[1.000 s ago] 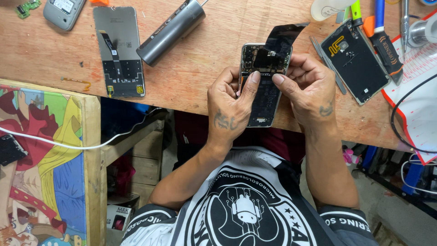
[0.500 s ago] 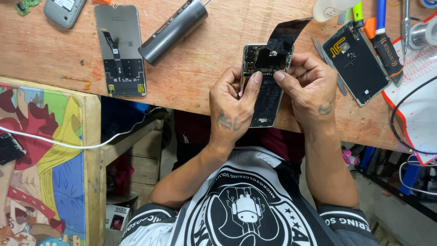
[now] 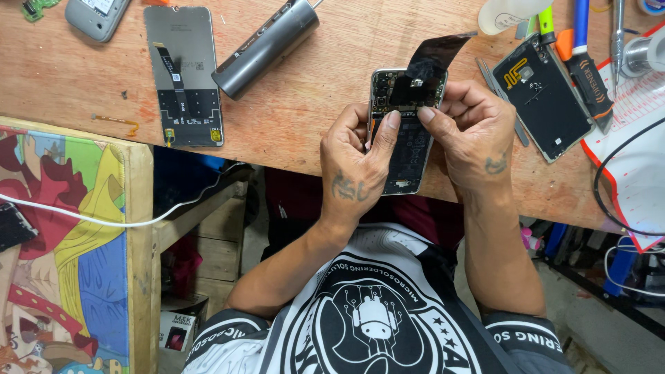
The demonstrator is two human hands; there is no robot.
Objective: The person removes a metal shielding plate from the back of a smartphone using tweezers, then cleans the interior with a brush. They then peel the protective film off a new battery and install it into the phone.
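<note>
An opened smartphone (image 3: 409, 149) with its inner boards showing is held over the near edge of the wooden workbench (image 3: 298, 97). My left hand (image 3: 357, 166) grips its left side, thumb pressed on the middle of the boards. My right hand (image 3: 471, 135) holds the right side, its fingertips pinching a black flexible sheet (image 3: 433, 59) that curls up from the phone's top end.
On the bench lie a detached screen panel (image 3: 183, 73), a grey cylinder (image 3: 267, 45), a grey phone (image 3: 97, 14) at the far left, a black back cover (image 3: 547, 93), tweezers and screwdrivers (image 3: 582, 59) at the right. A colourful board (image 3: 62, 256) with a white cable (image 3: 104, 220) sits lower left.
Both hands and the phone stay almost in place. The black sheet stays lifted off the phone's top, and my thumbs have shifted slightly on the boards.
</note>
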